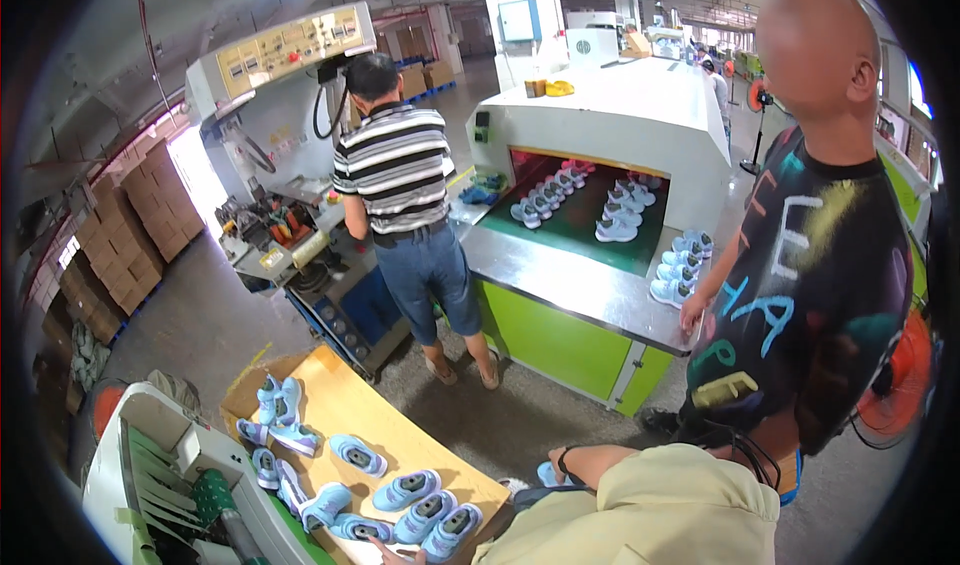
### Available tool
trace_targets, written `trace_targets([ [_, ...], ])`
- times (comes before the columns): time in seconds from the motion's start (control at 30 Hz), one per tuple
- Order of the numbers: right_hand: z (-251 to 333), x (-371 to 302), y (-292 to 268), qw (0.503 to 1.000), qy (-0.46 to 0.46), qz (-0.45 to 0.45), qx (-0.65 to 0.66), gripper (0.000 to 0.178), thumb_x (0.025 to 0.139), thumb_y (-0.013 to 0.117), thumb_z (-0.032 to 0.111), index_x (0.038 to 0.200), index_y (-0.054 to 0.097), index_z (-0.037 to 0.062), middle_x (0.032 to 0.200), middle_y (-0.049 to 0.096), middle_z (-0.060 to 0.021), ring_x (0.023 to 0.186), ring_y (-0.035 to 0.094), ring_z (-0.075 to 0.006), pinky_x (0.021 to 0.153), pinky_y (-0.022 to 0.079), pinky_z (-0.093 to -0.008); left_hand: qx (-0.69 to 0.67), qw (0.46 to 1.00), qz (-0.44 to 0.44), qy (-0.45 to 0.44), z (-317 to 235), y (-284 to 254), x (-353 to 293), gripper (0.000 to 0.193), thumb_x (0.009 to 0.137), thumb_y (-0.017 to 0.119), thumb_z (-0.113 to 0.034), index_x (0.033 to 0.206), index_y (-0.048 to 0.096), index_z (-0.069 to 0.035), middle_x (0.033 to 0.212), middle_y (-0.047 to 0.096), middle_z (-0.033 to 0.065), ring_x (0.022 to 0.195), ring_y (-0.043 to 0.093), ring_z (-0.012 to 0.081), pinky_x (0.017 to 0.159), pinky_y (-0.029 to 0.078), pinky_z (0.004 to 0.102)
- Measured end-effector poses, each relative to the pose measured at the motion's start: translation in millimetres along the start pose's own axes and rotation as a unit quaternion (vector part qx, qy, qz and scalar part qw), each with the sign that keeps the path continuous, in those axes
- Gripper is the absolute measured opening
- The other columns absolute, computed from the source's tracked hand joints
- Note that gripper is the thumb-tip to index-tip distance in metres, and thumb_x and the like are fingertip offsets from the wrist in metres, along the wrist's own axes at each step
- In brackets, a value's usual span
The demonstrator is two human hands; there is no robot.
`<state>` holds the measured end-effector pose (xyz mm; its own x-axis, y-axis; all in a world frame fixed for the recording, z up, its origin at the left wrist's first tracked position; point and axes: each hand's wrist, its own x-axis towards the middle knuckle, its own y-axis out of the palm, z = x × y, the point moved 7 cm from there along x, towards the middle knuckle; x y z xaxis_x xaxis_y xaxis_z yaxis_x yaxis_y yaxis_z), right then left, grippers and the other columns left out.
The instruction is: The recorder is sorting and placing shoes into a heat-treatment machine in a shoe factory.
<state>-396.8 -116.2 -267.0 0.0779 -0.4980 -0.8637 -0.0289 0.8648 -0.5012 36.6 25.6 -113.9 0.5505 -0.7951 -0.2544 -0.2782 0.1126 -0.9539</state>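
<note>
My left hand is at the lower edge, largely cut off, its visible fingers spread beside light-blue shoes on a wooden-topped table. Near the table's right end, my right hand, below a dark wristband, is closed on a light-blue shoe; much of that shoe is hidden. Several more blue and lilac shoes lie across the table, some upright, others tipped or leaning together at the left end.
A green-and-white machine adjoins the table. Ahead, a conveyor oven carries rows of shoes on its belt; others line its metal ledge. One person works at a bench; another stands close at right. Stacked cartons stand left.
</note>
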Motion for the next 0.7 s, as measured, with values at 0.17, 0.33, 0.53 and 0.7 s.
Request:
trace_targets([
  [0.17, -7.0, 1.2, -0.1, 0.998, -0.025, 0.056, -0.001, 0.075, 0.061, 0.085, 0.031, 0.126, 0.058, 0.0069, 0.127, 0.059, -0.0136, 0.116, 0.057, -0.0264, 0.093, 0.047, -0.04, -0.019, 1.0, -0.008, -0.016, -17.0, -19.1, -12.0, 0.118, 0.065, 0.079, -0.033, 0.151, 0.002, -0.015, 0.127, 0.056, 0.0184, 0.114, 0.052, 0.0386, 0.103, 0.029, 0.0544],
  [0.33, -3.8, -0.1, 3.1, 0.999, -0.028, 0.014, 0.015, 0.072, 0.061, 0.085, 0.03, 0.125, 0.06, 0.0067, 0.126, 0.06, -0.0133, 0.115, 0.058, -0.0262, 0.093, 0.047, -0.0401, 0.085, 0.989, -0.118, -0.003, 6.5, 23.2, 14.3, 0.111, 0.065, 0.07, -0.051, 0.152, 0.008, -0.022, 0.086, 0.069, 0.0146, 0.086, 0.067, 0.0331, 0.082, 0.048, 0.0492],
  [0.53, 3.3, -3.2, -7.1, 0.999, -0.02, -0.04, 0.028, 0.069, 0.062, 0.085, 0.03, 0.122, 0.063, 0.0065, 0.125, 0.061, -0.0129, 0.114, 0.059, -0.0259, 0.092, 0.048, -0.0403, 0.054, 0.985, -0.162, 0.026, 9.8, 19.6, 33.3, 0.108, 0.066, 0.069, -0.051, 0.152, 0.008, -0.026, 0.085, 0.068, 0.0126, 0.083, 0.066, 0.032, 0.082, 0.046, 0.0481],
  [0.7, 7.4, -12.6, -18.2, 0.998, -0.046, -0.032, -0.033, 0.066, 0.068, 0.082, 0.035, 0.123, 0.062, 0.0046, 0.123, 0.061, -0.0149, 0.115, 0.058, -0.0284, 0.093, 0.047, -0.043, 0.047, 0.991, -0.12, 0.022, 10.3, 13.8, 31.1, 0.108, 0.069, 0.068, -0.052, 0.152, 0.006, -0.024, 0.092, 0.067, 0.0139, 0.089, 0.065, 0.0336, 0.085, 0.043, 0.0496],
])
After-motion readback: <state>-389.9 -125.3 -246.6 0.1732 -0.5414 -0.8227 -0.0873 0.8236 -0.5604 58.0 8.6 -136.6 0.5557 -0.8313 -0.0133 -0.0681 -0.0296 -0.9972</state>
